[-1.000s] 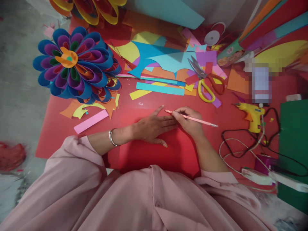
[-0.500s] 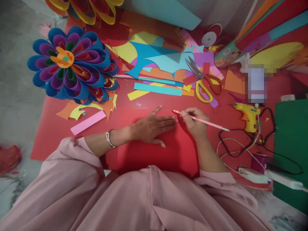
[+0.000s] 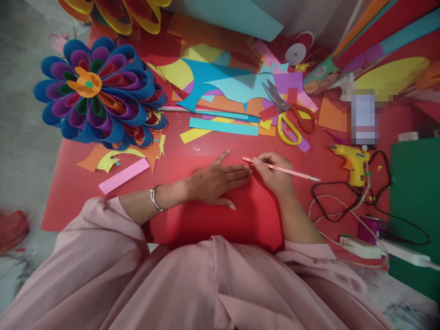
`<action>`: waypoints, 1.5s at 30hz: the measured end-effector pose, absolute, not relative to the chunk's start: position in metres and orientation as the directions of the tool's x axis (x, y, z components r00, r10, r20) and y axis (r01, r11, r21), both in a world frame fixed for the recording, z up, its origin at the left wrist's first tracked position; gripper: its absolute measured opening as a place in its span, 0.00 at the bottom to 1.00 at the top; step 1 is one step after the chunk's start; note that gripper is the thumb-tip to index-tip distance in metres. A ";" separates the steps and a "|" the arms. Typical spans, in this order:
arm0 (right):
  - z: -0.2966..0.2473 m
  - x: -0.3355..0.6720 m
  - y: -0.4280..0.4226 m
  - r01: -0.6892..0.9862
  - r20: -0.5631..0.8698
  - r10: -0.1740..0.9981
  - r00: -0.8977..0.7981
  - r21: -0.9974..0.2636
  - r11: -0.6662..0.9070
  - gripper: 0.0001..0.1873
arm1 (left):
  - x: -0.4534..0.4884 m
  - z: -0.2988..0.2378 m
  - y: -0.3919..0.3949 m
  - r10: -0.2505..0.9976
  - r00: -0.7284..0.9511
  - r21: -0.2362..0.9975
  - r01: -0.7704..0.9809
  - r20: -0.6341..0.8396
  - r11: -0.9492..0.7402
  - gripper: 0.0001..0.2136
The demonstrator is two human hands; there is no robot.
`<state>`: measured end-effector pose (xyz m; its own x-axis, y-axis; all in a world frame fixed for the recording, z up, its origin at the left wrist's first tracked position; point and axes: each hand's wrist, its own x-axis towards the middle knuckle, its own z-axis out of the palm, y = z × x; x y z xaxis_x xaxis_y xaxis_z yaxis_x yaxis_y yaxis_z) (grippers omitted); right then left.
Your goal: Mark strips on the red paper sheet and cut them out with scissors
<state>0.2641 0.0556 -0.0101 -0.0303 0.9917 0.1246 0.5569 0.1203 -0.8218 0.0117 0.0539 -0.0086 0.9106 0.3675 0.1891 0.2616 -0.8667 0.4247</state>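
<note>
My left hand (image 3: 215,182) lies flat, fingers stretched out, pressing on a red paper sheet (image 3: 206,220) in front of me. A silver bangle sits on that wrist. My right hand (image 3: 275,173) is closed round a thin pink pencil (image 3: 292,172). The pencil's tip rests on the red sheet just past my left fingertips, and its long end points right.
A blue and purple paper flower (image 3: 98,94) stands at the left. Coloured paper strips and scraps (image 3: 223,126) lie beyond my hands. Yellow and red scissors (image 3: 287,117) lie at the upper right, beside a yellow glue gun (image 3: 352,160) with cables (image 3: 343,211). Green card (image 3: 414,206) lies at the far right.
My right hand slid the pencil a little to the right, then back toward my left fingertips. My left hand stayed flat on the red sheet.
</note>
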 end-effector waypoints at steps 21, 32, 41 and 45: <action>-0.004 0.261 0.057 0.571 0.116 0.993 -0.021 -0.814 0.107 0.13 | 0.012 -0.002 0.054 0.371 0.924 0.435 0.297 0.095 -0.850 0.39; -0.007 0.263 0.057 0.524 0.105 0.994 0.000 -0.847 0.089 0.15 | 0.012 -0.004 0.054 0.369 0.918 0.413 0.283 0.144 -0.866 0.38; -0.004 0.275 0.036 0.476 0.080 0.982 0.172 -0.880 -0.012 0.16 | 0.013 -0.005 0.054 0.371 0.904 0.449 0.248 0.211 -0.859 0.39; -0.008 0.276 0.031 0.543 0.110 0.986 0.125 -0.839 0.025 0.14 | 0.013 -0.006 0.053 0.374 0.908 0.457 0.256 0.188 -0.852 0.40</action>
<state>0.2764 0.0313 -0.0084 0.1252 0.9860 0.1098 0.5431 0.0245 -0.8393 0.0128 0.0529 -0.0062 0.9083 0.3737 0.1878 0.2558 -0.8516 0.4574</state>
